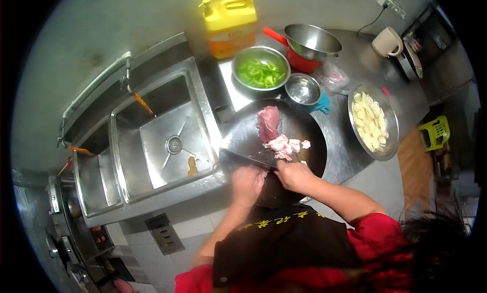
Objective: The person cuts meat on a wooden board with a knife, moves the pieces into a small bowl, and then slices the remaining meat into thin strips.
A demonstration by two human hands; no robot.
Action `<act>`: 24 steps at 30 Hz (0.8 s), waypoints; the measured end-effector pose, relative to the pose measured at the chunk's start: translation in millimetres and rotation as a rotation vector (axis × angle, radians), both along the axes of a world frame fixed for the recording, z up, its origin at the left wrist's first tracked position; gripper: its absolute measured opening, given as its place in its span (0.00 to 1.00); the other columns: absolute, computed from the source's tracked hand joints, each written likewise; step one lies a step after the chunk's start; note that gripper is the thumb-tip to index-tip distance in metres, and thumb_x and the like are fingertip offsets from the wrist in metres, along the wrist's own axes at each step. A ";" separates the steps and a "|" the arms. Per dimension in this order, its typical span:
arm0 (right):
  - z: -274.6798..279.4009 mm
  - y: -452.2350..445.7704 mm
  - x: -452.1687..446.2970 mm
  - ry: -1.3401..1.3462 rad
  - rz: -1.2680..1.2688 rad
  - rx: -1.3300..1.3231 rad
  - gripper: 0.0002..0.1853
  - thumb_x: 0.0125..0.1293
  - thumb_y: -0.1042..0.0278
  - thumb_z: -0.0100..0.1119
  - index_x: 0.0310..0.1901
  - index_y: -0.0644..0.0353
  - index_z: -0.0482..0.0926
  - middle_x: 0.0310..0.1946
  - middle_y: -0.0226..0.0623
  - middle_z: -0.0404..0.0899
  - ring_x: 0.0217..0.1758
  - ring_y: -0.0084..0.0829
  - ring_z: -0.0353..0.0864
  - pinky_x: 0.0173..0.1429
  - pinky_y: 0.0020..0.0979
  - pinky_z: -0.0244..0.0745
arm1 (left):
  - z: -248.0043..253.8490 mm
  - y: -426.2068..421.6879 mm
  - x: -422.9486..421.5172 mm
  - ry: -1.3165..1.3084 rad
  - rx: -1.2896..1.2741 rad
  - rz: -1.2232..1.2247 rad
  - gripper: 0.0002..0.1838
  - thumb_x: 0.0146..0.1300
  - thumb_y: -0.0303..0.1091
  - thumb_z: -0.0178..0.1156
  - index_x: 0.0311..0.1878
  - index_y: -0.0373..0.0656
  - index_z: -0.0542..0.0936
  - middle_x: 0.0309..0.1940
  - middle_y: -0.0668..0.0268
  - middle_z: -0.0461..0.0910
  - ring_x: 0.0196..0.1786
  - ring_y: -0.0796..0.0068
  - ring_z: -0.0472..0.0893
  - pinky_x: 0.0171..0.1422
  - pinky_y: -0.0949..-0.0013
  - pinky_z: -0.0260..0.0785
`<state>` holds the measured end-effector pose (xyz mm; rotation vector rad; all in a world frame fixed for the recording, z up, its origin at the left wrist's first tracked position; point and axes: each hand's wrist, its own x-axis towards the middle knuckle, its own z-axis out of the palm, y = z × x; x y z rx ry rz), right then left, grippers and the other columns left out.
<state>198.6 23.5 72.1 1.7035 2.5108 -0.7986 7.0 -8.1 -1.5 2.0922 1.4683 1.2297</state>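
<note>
A dark round chopping board (pixel 304 125) lies in front of me on the metal counter. My right hand (pixel 295 176) is closed around the handle of a cleaver, whose dark blade (pixel 243 158) points left across the near part of the board. Slightly blurred, my left hand (pixel 246 185) is closed on a small pale pink piece of meat (pixel 262 179) just below the blade. Farther up the board rests a larger pink piece of raw meat (pixel 269 123), with a pile of pale cut meat pieces (pixel 285 146) beside it.
Left of the board is a steel double sink (pixel 152 156). Behind stand a yellow jug (pixel 231 26), a bowl of sliced green peppers (pixel 261 73), a small steel bowl (pixel 303 89) and a steel basin (pixel 313 40). At right sits a bowl of pale sliced food (pixel 370 121).
</note>
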 end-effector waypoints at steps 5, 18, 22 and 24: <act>22.4 -16.6 39.4 -0.072 -0.071 0.034 0.11 0.70 0.62 0.54 0.43 0.63 0.73 0.31 0.55 0.83 0.35 0.58 0.83 0.42 0.55 0.77 | 0.5 -5.0 -2.5 -0.021 0.072 0.017 0.11 0.51 0.25 0.66 0.40 0.41 0.81 0.39 0.59 0.81 0.44 0.54 0.78 0.55 0.56 0.70; 11.1 -10.1 12.0 -0.040 0.072 -0.015 0.13 0.70 0.62 0.57 0.39 0.66 0.71 0.27 0.56 0.82 0.31 0.58 0.83 0.35 0.55 0.77 | -10.8 -0.6 -2.8 -0.006 -0.047 -0.011 0.11 0.50 0.23 0.63 0.39 0.40 0.80 0.40 0.55 0.79 0.45 0.50 0.78 0.55 0.53 0.72; -10.8 6.1 -20.7 0.056 0.088 0.094 0.12 0.70 0.62 0.56 0.38 0.66 0.73 0.26 0.56 0.82 0.31 0.59 0.83 0.37 0.55 0.77 | -2.2 -3.4 5.6 0.013 0.032 -0.049 0.11 0.50 0.22 0.63 0.39 0.40 0.80 0.40 0.56 0.78 0.45 0.50 0.77 0.55 0.54 0.71; -6.8 -0.5 -13.1 0.049 0.058 0.076 0.13 0.70 0.62 0.56 0.39 0.65 0.73 0.26 0.56 0.82 0.32 0.58 0.83 0.38 0.55 0.77 | -1.6 -7.7 7.1 0.045 0.024 -0.064 0.12 0.49 0.22 0.63 0.40 0.40 0.79 0.41 0.56 0.78 0.47 0.50 0.76 0.55 0.53 0.70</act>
